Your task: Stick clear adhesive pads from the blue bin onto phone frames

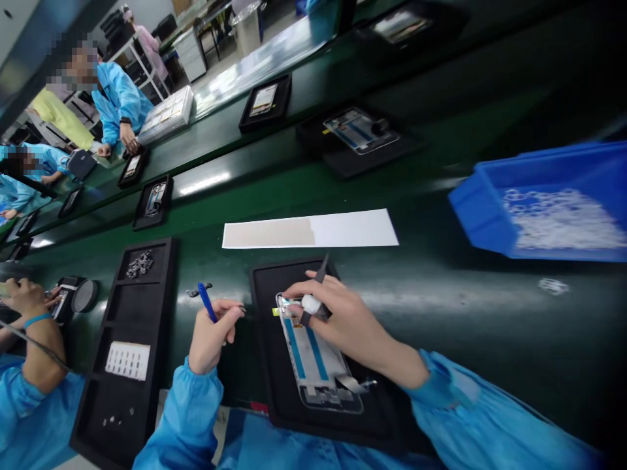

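Observation:
My left hand (210, 336) is closed around a blue pen-like tool (206, 301), and its thumb and forefinger pinch a tiny dark piece (241, 309). My right hand (343, 316) is closed on a dark, pointed tool (322, 269) that looks like tweezers; its working end is hidden. The right fingertips are at the upper end of a tablet-like device frame (313, 356) with blue strips and a loose flex cable (350, 384). A white bit (311, 303) shows between those fingers. Under the frame lies a black foam tray (274, 385).
A compartmented black tray (110, 313) with small parts stands left. Beyond my hands lies a white strip (353, 228). A blue bin (490, 222) of white rings is at right, one white piece (553, 286) before it. Devices in trays (362, 130) line the conveyor. Co-workers sit left.

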### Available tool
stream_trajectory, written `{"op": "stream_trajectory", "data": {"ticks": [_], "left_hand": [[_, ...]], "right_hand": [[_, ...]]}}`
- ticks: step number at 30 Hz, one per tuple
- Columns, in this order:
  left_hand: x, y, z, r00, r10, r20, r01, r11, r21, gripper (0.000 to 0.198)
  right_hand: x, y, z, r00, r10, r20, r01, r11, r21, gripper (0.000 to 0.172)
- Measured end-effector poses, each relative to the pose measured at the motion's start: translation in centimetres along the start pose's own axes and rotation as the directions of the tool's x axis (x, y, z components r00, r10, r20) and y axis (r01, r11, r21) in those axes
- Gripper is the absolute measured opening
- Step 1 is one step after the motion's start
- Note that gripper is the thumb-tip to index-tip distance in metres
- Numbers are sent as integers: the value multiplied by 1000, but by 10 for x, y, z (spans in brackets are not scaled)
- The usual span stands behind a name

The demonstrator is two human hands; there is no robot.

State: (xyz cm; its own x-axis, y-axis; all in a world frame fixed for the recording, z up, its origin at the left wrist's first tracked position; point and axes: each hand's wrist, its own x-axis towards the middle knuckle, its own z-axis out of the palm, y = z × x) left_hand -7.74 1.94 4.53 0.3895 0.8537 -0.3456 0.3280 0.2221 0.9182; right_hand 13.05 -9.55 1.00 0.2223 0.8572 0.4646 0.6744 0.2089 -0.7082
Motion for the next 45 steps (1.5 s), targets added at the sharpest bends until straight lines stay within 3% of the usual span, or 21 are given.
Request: {"op": "stream_trajectory", "data": {"ticks": [4, 8, 13, 15, 17, 19, 20, 22, 24, 26, 31, 37, 41, 45], "left_hand": [[1, 11, 31, 972, -58, 226, 86, 990, -114, 47], [3, 18, 53, 906, -104, 411, 200, 960, -195, 51], [-1, 18, 69, 871, -138, 471, 260, 944, -205, 55], [-2, 16, 73, 881, -127, 456, 247, 945, -213, 55], [-2, 15, 75, 923, -90, 374, 190, 952, -239, 56], [-1, 16, 74, 985, 17, 171, 35, 955, -296, 57], [0, 16, 74, 993, 110, 38, -93, 944, -318, 59], [1, 18, 71, 924, 325, -200, -374, 876, -303, 64], [0, 17, 69, 825, 476, -306, -550, 801, -236, 69], [-2, 13, 69, 794, 529, -300, -590, 790, -166, 71], [-6, -3, 73, 831, 524, -189, -540, 840, -46, 70], [-5, -1, 70, 859, 510, -40, -505, 835, -220, 54], [-4, 5, 69, 912, 400, 89, -349, 873, -341, 29], [-2, 8, 68, 945, 317, 79, -279, 910, -307, 34]], "right_hand": [[-4, -13, 2, 993, -28, -114, 43, 990, 132, 25], [-8, -14, 7, 963, -109, -245, 152, 975, 163, 28], [-8, -13, 9, 915, -183, -361, 251, 956, 151, 31], [-8, -13, 9, 910, -174, -376, 244, 958, 148, 32], [-9, -13, 8, 913, -136, -385, 209, 965, 156, 31], [-10, -14, 7, 920, -83, -383, 153, 976, 156, 29], [-10, -14, 7, 923, -57, -380, 125, 980, 155, 28], [-10, -16, 6, 928, -15, -373, 81, 983, 162, 25], [-10, -17, 7, 935, 12, -355, 56, 982, 181, 22], [-10, -18, 7, 946, 28, -322, 39, 979, 200, 21], [-13, -16, 9, 964, 36, -263, 19, 979, 203, 20], [-12, -17, 7, 960, 66, -270, -8, 977, 212, 16], [-8, -17, 4, 936, 154, -317, -68, 962, 266, 16], [-7, -15, 3, 917, 238, -320, -122, 932, 342, 16]]}}
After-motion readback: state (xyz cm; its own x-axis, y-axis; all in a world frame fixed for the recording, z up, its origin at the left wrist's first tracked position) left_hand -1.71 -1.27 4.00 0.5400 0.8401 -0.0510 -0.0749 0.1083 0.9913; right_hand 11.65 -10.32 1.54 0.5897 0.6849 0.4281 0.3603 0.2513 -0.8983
